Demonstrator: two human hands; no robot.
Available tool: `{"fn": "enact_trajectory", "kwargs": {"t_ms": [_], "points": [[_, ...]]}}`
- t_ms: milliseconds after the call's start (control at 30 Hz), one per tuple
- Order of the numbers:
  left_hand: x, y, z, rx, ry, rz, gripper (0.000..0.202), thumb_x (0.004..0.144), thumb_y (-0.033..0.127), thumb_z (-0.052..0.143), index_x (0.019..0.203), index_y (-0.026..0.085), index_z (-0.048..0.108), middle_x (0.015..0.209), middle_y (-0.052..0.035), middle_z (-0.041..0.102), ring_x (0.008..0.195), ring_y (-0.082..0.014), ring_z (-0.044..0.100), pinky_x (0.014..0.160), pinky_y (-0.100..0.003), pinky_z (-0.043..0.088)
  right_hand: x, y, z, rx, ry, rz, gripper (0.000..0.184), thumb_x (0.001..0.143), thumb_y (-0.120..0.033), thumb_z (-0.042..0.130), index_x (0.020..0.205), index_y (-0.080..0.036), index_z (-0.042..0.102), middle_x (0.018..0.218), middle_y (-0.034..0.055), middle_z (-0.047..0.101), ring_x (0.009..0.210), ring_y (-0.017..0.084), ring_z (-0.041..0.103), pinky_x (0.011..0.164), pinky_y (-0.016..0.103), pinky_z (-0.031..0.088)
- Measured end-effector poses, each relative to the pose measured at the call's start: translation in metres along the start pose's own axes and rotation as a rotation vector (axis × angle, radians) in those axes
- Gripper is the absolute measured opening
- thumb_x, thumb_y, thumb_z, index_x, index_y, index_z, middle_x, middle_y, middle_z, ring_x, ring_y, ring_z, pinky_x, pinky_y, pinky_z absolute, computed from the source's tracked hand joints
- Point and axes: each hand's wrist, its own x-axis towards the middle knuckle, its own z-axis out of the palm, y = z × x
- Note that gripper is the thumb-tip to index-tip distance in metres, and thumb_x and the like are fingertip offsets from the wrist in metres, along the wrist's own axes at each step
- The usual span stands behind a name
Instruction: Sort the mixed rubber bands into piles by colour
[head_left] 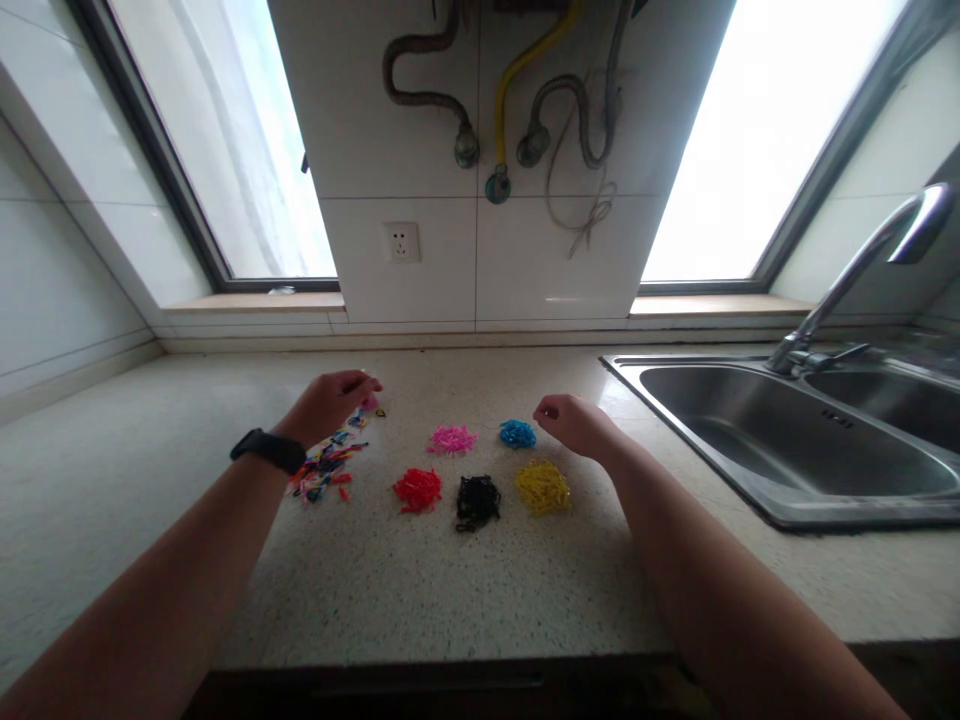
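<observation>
The left hand [330,403] hovers over the mixed coloured pile [326,467], fingertips pinched on what looks like a pink piece [370,402]; the right hand [576,422], fingers closed together, sits just beside the blue pile [517,433] on the countertop [450,580]

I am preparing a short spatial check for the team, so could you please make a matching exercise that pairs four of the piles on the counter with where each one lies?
Things:
1. blue pile
2. red pile
3. black pile
4. mixed pile

Places:
A. between the red pile and the yellow pile
B. partly beneath the left hand
C. just beside the right hand
D. left end of the near row of three

Pairs: 1-C, 2-D, 3-A, 4-B
</observation>
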Motion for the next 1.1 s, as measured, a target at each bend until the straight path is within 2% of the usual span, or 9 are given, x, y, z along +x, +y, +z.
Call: {"fn": "enact_trajectory", "kwargs": {"t_ms": [67,167,233,300,433,567,867,967,1100], "points": [[-0.010,-0.026,-0.016,-0.085,0.103,-0.099,0.032,0.077,0.047,0.066,0.081,0.017,0.078,0.059,-0.0012,0.060,0.050,-0.0125,0.047,0.048,-0.023,0.032,0.000,0.000,0.000,0.004,0.006,-0.006,0.025,0.089,-0.039,0.055,0.089,-0.024,0.075,0.082,0.0042,0.074,0.068,0.016,0.062,0.058,0.026,0.036],[-0.023,-0.056,-0.031,-0.271,0.238,-0.234,0.034,0.074,0.046,0.068,0.080,0.014,0.077,0.054,0.0008,0.052,0.048,-0.0112,0.040,0.045,-0.023,0.029,0.001,0.001,0.001,0.027,0.009,-0.019,0.024,0.089,-0.038,0.056,0.089,-0.024,0.075,0.080,0.0039,0.074,0.069,0.016,0.062,0.060,0.026,0.038],[-0.028,-0.068,-0.036,-0.371,0.331,-0.299,0.033,0.074,0.045,0.068,0.080,0.013,0.075,0.054,0.0010,0.050,0.049,-0.0110,0.041,0.044,-0.023,0.029,0.001,0.002,0.001,0.031,0.012,-0.017,0.023,0.088,-0.038,0.056,0.088,-0.024,0.075,0.077,0.0034,0.073,0.068,0.017,0.062,0.060,0.027,0.038],[-0.029,-0.074,-0.038,-0.435,0.372,-0.334,0.033,0.072,0.044,0.069,0.080,0.012,0.074,0.056,0.0011,0.051,0.050,-0.0106,0.043,0.044,-0.022,0.030,0.001,0.004,0.001,0.021,0.018,-0.013,0.024,0.088,-0.039,0.056,0.086,-0.024,0.074,0.074,0.0030,0.072,0.066,0.017,0.062,0.059,0.027,0.038],[-0.026,-0.080,-0.035,-0.533,0.383,-0.377,0.036,0.070,0.046,0.071,0.081,0.012,0.071,0.058,0.0028,0.051,0.050,-0.0088,0.043,0.044,-0.020,0.031,0.000,0.002,-0.001,0.016,0.019,-0.021,0.024,0.088,-0.039,0.055,0.086,-0.025,0.074,0.072,0.0024,0.071,0.064,0.017,0.060,0.058,0.027,0.037],[-0.024,-0.085,-0.029,-0.592,0.336,-0.410,0.039,0.068,0.047,0.073,0.081,0.010,0.068,0.058,0.0042,0.049,0.049,-0.0071,0.040,0.043,-0.019,0.028,-0.002,-0.005,-0.005,0.017,0.019,-0.040,0.025,0.088,-0.040,0.054,0.087,-0.024,0.074,0.074,0.0024,0.071,0.064,0.016,0.060,0.059,0.028,0.037],[-0.021,-0.100,-0.023,-0.612,0.288,-0.421,0.039,0.071,0.048,0.072,0.082,0.011,0.067,0.058,0.0050,0.046,0.047,-0.0060,0.037,0.041,-0.018,0.025,-0.004,-0.018,-0.006,0.095,0.060,-0.105,0.025,0.089,-0.039,0.055,0.088,-0.022,0.073,0.077,0.0030,0.071,0.061,0.014,0.057,0.058,0.027,0.038],[-0.019,-0.103,-0.021,-0.626,0.287,-0.405,0.040,0.072,0.049,0.073,0.082,0.011,0.068,0.058,0.0051,0.045,0.047,-0.0059,0.036,0.040,-0.018,0.025,-0.005,-0.037,-0.010,0.207,0.093,-0.144,0.027,0.090,-0.039,0.054,0.089,-0.020,0.073,0.073,0.0024,0.069,0.060,0.014,0.056,0.058,0.027,0.039],[-0.017,-0.106,-0.019,-0.638,0.290,-0.401,0.041,0.072,0.051,0.074,0.080,0.011,0.069,0.057,0.0047,0.045,0.046,-0.0059,0.035,0.040,-0.018,0.024,-0.006,-0.089,-0.019,0.231,0.054,-0.279,0.024,0.090,-0.035,0.056,0.090,-0.019,0.073,0.074,0.0020,0.069,0.061,0.012,0.055,0.059,0.026,0.036]]}}
